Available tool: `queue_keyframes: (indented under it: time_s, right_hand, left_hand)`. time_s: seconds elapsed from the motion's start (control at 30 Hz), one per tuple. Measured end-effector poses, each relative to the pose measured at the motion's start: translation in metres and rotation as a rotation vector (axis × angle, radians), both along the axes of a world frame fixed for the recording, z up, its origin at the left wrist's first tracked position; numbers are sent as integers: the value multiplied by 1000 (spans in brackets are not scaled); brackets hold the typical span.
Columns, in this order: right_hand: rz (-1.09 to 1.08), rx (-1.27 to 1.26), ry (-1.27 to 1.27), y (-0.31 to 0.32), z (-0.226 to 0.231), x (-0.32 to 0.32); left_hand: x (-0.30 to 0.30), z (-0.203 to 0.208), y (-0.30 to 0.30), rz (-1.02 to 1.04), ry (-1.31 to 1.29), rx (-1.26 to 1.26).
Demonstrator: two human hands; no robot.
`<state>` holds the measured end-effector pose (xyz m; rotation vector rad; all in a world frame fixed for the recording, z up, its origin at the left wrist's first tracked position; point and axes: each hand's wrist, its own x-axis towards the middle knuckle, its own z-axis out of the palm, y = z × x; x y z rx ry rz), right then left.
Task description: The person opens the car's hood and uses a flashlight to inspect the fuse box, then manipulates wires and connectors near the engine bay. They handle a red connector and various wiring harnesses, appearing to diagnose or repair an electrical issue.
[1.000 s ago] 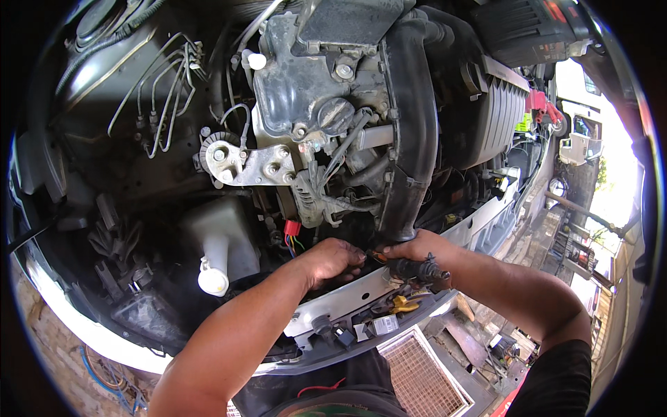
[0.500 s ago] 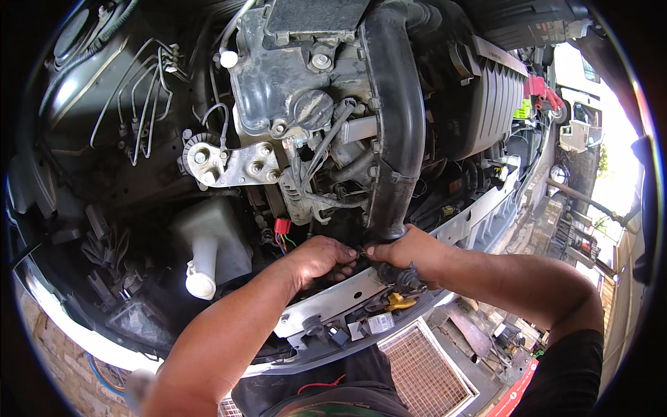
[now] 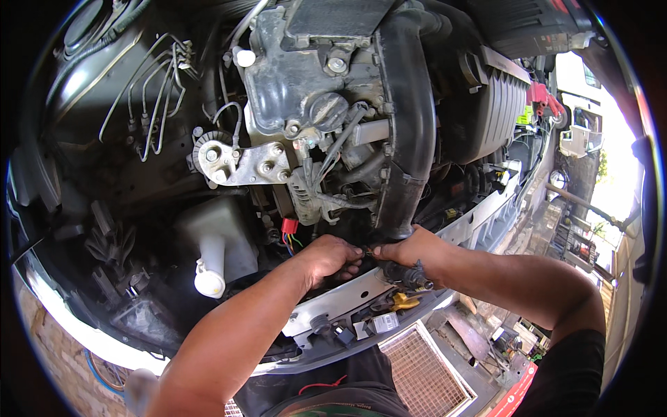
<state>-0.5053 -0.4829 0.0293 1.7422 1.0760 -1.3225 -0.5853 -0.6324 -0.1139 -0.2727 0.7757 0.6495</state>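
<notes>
I look down into an open car engine bay. My left hand [image 3: 332, 256] and my right hand [image 3: 408, 249] meet low at the front of the engine, just above the white front crossmember [image 3: 340, 302]. Both pinch a small dark part [image 3: 367, 251] between their fingertips; what it is stays hidden. A red connector with coloured wires [image 3: 289, 228] hangs just left of my left hand. A thick black intake hose [image 3: 410, 125] curves down to end right above my hands. A black wiring bundle [image 3: 410, 276] lies under my right wrist.
A white washer-fluid reservoir with a capped neck [image 3: 212, 254] sits at the left. An aluminium engine mount bracket [image 3: 240, 163] and the grey engine cover [image 3: 299, 83] lie beyond. A yellow clip [image 3: 403, 300] rests on the crossmember. A mesh grille [image 3: 424, 365] lies below. Vehicles stand at the far right.
The view has shifted and drawn nearer to the engine. Both hands stay at the same spot; their fingertips have come closer together on the small part.
</notes>
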Motion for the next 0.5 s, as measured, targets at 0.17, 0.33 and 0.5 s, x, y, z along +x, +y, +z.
queue_keyframes:
  time_s: [0.17,0.33,0.5]
  right_hand:
    - [-1,-4,35,0,0,2]
    - [26,0,35,0,-5,7]
    - [16,16,71,-1,0,2]
  left_hand:
    - [-2,3,0,-26,-14,39]
    - [2,-1,0,1,-4,6]
    - [4,2,-1,1,-55,8]
